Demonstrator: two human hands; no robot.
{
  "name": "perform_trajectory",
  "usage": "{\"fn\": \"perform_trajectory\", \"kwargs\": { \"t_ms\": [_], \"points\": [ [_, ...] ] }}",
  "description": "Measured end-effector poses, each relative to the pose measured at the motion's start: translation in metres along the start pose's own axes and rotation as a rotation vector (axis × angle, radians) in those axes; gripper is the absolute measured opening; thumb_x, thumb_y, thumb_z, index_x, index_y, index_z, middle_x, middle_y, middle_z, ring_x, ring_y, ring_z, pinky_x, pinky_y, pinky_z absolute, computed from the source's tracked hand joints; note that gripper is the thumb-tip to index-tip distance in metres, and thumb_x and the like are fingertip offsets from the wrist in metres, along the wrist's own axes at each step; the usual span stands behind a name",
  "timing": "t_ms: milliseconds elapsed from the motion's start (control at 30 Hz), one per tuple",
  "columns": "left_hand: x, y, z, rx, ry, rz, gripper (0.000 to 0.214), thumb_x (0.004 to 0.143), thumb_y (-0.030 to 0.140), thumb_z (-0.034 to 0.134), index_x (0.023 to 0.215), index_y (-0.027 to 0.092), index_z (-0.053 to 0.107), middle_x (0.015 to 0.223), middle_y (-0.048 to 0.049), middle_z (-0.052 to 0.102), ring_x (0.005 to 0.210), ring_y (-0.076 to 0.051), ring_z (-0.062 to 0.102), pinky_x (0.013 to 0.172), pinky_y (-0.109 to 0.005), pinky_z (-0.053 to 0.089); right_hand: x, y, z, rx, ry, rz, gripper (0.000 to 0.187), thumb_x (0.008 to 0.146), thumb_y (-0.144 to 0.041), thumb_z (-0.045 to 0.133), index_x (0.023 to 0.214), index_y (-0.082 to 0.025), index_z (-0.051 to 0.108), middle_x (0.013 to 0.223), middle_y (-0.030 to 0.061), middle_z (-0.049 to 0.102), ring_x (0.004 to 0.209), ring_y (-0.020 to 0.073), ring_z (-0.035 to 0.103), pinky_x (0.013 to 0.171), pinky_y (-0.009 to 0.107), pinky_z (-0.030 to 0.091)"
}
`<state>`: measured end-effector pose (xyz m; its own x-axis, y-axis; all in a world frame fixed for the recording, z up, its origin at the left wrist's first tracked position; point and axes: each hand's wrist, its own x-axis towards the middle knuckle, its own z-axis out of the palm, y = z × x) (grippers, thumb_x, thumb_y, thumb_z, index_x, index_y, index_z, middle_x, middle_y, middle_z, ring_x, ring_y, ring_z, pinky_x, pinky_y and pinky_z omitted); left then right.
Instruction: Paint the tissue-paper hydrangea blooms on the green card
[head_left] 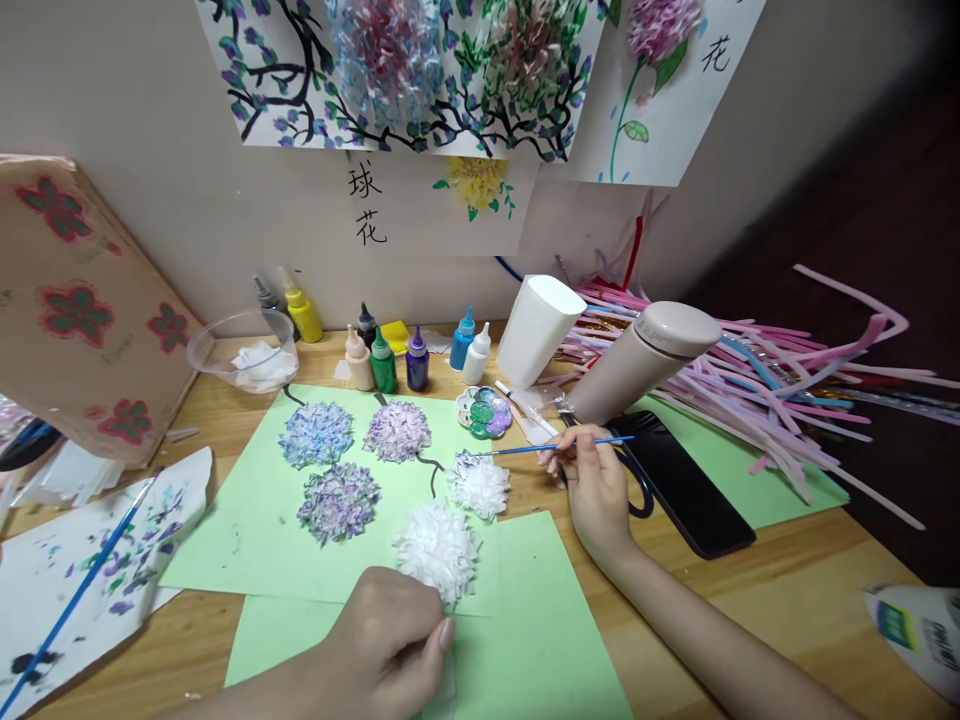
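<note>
My right hand [596, 490] pinches a thin blue paintbrush [525, 449]. The brush lies nearly level, its tip at the upper edge of a small white paper flower [478, 487]. Just left of that hand is a flower-shaped paint palette [484, 412] with green and purple paint. My left hand [394, 640] is closed, knuckles up, below a larger white paper flower [437, 550]; its curled fingers hide whatever they may hold. Blue [316, 434], pink-purple [397, 430] and dark purple [339, 502] paper flowers sit on the green paper [255, 540].
Paint bottles [383, 362] line the wall beside a clear bowl [244, 350]. A white cup [536, 330], a tumbler [637, 360], a phone [675, 485] and pipe cleaners [780, 390] crowd the right. Another paintbrush [82, 585] rests on paint-marked paper at left.
</note>
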<state>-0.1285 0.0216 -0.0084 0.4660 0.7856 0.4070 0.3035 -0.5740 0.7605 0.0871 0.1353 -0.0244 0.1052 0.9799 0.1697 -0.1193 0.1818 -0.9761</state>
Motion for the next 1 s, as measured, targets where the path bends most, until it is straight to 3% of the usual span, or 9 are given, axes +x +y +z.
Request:
{"fn": "perform_trajectory", "kwargs": {
  "t_ms": [233,567,700,833,1000],
  "points": [
    [-0.0035,-0.0032,0.0008,-0.024,0.000,-0.016,0.031,0.083,0.004,0.036,0.069,0.022,0.015,0.056,0.0054,0.018,0.045,-0.011,0.020,0.047,-0.026,0.017,0.0004,0.0000,0.0006,-0.038,-0.021,0.032,0.032,0.088,-0.050,0.046,0.075,-0.021,0.051,0.062,-0.0017,0.058,0.057,0.0114,0.056,0.053,0.023,0.043],
    [-0.0019,-0.0018,-0.0001,0.001,-0.007,-0.009,0.031,0.083,0.004,0.035,0.069,0.022,0.014,0.056,0.0052,0.019,0.044,-0.011,0.021,0.046,-0.025,0.019,-0.0001,0.0012,0.0001,-0.034,-0.029,-0.029,0.031,0.090,-0.046,0.045,0.073,-0.021,0.051,0.062,-0.0021,0.055,0.056,0.0107,0.054,0.050,0.022,0.040],
    [-0.0002,0.0001,-0.0017,0.028,-0.010,-0.010,0.031,0.083,0.004,0.034,0.070,0.022,0.013,0.056,0.0050,0.018,0.044,-0.011,0.021,0.045,-0.025,0.019,0.0009,0.0014,-0.0013,-0.043,0.080,-0.116,0.031,0.092,-0.044,0.041,0.073,-0.021,0.050,0.064,-0.0029,0.053,0.055,0.0102,0.051,0.052,0.023,0.040],
    [0.0004,0.0011,-0.0031,0.054,-0.012,-0.007,0.031,0.083,0.004,0.033,0.070,0.022,0.012,0.056,0.0049,0.018,0.044,-0.011,0.022,0.045,-0.026,0.020,0.0048,0.0000,-0.0055,-0.233,0.176,-0.266,0.031,0.094,-0.042,0.036,0.076,-0.021,0.052,0.074,-0.0003,0.054,0.068,0.0126,0.053,0.064,0.027,0.043],
    [-0.0004,0.0000,-0.0020,0.088,-0.017,0.012,0.031,0.082,0.002,0.033,0.071,0.022,0.011,0.056,0.0048,0.019,0.043,-0.011,0.024,0.045,-0.026,0.022,0.0050,-0.0017,-0.0090,-0.471,0.098,-0.366,0.032,0.096,-0.036,0.031,0.079,-0.021,0.054,0.079,0.0021,0.055,0.079,0.0157,0.053,0.074,0.031,0.041]
  ]
}}
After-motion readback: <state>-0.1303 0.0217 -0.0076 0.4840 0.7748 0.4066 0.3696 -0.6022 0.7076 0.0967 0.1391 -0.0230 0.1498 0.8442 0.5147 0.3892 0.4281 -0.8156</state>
